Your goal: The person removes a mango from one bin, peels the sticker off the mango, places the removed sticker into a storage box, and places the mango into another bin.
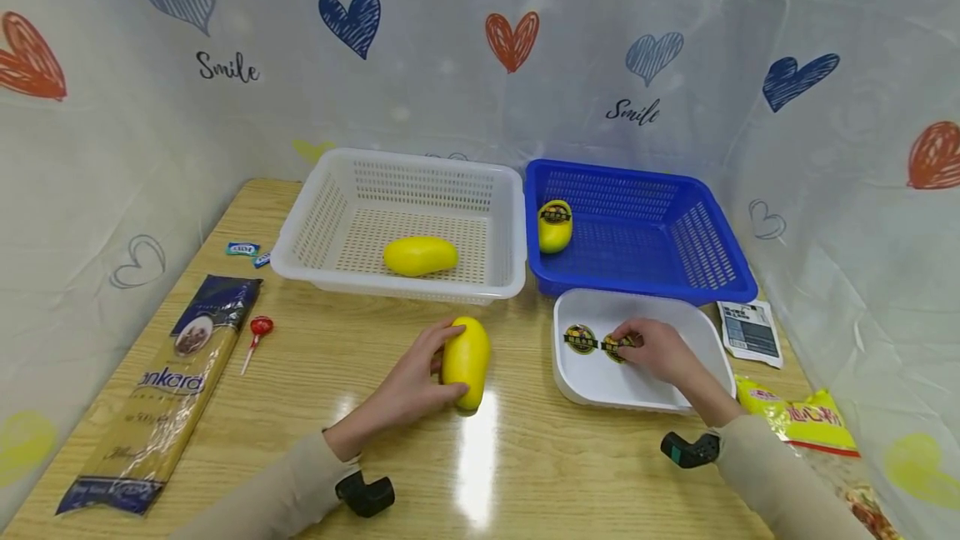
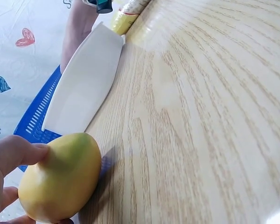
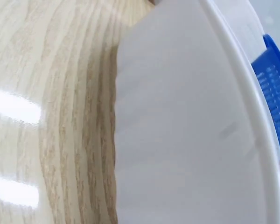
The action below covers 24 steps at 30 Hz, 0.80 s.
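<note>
The mango [image 1: 467, 362] lies on the desk [image 1: 525, 457] before the white basket [image 1: 300, 261], the left hand [image 1: 411, 386] curled round it. The right hand [image 1: 660, 350] pinches a sticker [image 1: 617, 346] inside the white tray [image 1: 705, 332]. The sticker might fold onto itself or cling to the fingers; the mango could roll if that grip loosens

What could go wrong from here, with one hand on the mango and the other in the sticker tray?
1. The left hand holds the mango only from one side on the glossy table; it might roll.
2. The right hand picks at one sticker close beside another sticker in the white tray; both might lift or stick together.
</note>
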Tool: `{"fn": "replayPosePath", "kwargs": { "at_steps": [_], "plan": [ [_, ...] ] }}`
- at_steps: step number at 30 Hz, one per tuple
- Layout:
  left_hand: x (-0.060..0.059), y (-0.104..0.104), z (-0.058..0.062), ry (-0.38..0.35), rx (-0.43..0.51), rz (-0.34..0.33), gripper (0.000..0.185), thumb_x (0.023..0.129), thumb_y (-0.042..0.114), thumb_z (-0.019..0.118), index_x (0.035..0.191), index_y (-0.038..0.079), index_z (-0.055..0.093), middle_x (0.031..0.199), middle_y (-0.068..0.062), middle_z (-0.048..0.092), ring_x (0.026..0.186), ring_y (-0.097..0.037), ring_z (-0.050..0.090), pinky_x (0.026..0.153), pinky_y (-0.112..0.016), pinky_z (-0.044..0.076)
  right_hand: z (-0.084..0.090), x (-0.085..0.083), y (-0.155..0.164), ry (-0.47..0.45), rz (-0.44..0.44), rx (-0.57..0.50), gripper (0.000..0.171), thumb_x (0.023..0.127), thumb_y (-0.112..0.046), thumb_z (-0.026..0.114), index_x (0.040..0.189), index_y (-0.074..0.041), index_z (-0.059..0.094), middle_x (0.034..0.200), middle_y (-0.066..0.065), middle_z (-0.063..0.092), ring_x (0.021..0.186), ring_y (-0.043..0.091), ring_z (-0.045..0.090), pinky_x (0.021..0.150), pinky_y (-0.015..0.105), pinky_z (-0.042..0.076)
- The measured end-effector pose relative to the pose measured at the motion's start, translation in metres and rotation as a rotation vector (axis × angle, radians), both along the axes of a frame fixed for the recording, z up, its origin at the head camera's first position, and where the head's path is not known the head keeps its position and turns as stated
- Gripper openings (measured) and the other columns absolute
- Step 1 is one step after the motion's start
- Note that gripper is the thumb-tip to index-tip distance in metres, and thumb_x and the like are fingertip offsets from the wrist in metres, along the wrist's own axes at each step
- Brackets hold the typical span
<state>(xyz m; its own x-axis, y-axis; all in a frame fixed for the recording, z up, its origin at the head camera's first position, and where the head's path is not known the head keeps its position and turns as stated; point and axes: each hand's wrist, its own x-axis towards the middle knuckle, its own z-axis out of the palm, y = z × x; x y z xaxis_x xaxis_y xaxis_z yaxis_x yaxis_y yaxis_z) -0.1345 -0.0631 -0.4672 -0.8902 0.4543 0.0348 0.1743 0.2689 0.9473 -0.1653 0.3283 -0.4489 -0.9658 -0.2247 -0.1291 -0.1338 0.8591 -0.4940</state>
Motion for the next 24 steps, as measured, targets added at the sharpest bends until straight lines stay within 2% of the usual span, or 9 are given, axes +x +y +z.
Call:
{"fn": "replayPosePath", "kwargs": {
  "at_steps": [3,5,11,14,16,19,22,24],
  "plan": [
    [0.000,0.000,-0.001,0.008,-0.005,-0.001,0.076,0.079,0.004,0.079,0.144,-0.001,0.040,0.156,-0.018,0.024,0.130,-0.036,0.043,0.100,-0.045,0.045,0.000,0.001,-0.002,0.065,0.006,0.038,0.009,0.083,-0.005,0.074,0.091,-0.004,0.073,0.086,0.005,0.061,0.079,0.020,0.048,0.069,0.036,0.040],
    [0.000,-0.001,-0.001,0.009,-0.010,0.001,0.076,0.079,0.005,0.080,0.144,0.000,0.040,0.156,-0.018,0.024,0.131,-0.035,0.042,0.100,-0.045,0.046,-0.001,0.002,-0.001,0.069,0.006,0.039,0.008,0.083,-0.005,0.074,0.090,-0.004,0.073,0.086,0.004,0.061,0.080,0.019,0.051,0.069,0.036,0.042],
    [0.000,-0.001,-0.001,0.005,-0.007,-0.005,0.076,0.079,0.005,0.079,0.144,0.000,0.040,0.155,-0.018,0.025,0.130,-0.036,0.043,0.100,-0.045,0.045,-0.001,0.003,0.002,-0.035,0.020,-0.014,0.013,0.086,-0.005,0.071,0.097,0.001,0.069,0.088,0.004,0.067,0.078,0.018,0.062,0.071,0.035,0.051],
    [0.000,-0.001,-0.001,0.000,-0.005,-0.008,0.076,0.079,0.004,0.079,0.144,0.000,0.040,0.156,-0.017,0.024,0.130,-0.035,0.043,0.100,-0.045,0.045,0.002,0.003,0.002,-0.048,0.037,-0.018,0.020,0.087,-0.006,0.070,0.103,0.004,0.068,0.093,0.008,0.067,0.083,0.020,0.062,0.074,0.038,0.052],
    [-0.001,-0.002,0.000,-0.006,-0.005,-0.008,0.076,0.080,0.005,0.079,0.144,0.000,0.040,0.156,-0.017,0.024,0.129,-0.035,0.044,0.100,-0.046,0.045,0.008,0.003,-0.001,-0.031,0.043,-0.026,0.023,0.089,-0.007,0.069,0.108,0.005,0.067,0.095,0.009,0.068,0.085,0.022,0.062,0.074,0.039,0.052],
    [-0.001,-0.002,0.000,-0.019,0.007,-0.016,0.076,0.080,0.004,0.079,0.145,0.001,0.039,0.156,-0.018,0.023,0.128,-0.036,0.045,0.100,-0.045,0.045,0.022,0.007,-0.012,0.045,0.024,-0.063,0.026,0.094,-0.012,0.065,0.115,0.004,0.066,0.097,0.008,0.068,0.087,0.023,0.064,0.075,0.038,0.053],
    [-0.001,-0.002,-0.001,-0.028,0.026,-0.020,0.077,0.081,0.004,0.079,0.145,0.000,0.038,0.156,-0.018,0.022,0.126,-0.037,0.047,0.098,-0.042,0.047,0.042,0.013,-0.035,0.131,0.001,-0.152,0.027,0.097,-0.015,0.063,0.118,0.001,0.065,0.097,0.006,0.068,0.088,0.022,0.064,0.074,0.034,0.054],
    [-0.001,-0.001,-0.001,-0.025,0.042,-0.019,0.077,0.081,0.004,0.080,0.145,0.000,0.038,0.156,-0.019,0.022,0.124,-0.037,0.049,0.095,-0.040,0.049,0.053,0.020,-0.055,0.157,0.023,-0.216,0.026,0.097,-0.015,0.062,0.119,-0.001,0.065,0.097,0.005,0.068,0.088,0.020,0.064,0.073,0.032,0.055]
  ]
}}
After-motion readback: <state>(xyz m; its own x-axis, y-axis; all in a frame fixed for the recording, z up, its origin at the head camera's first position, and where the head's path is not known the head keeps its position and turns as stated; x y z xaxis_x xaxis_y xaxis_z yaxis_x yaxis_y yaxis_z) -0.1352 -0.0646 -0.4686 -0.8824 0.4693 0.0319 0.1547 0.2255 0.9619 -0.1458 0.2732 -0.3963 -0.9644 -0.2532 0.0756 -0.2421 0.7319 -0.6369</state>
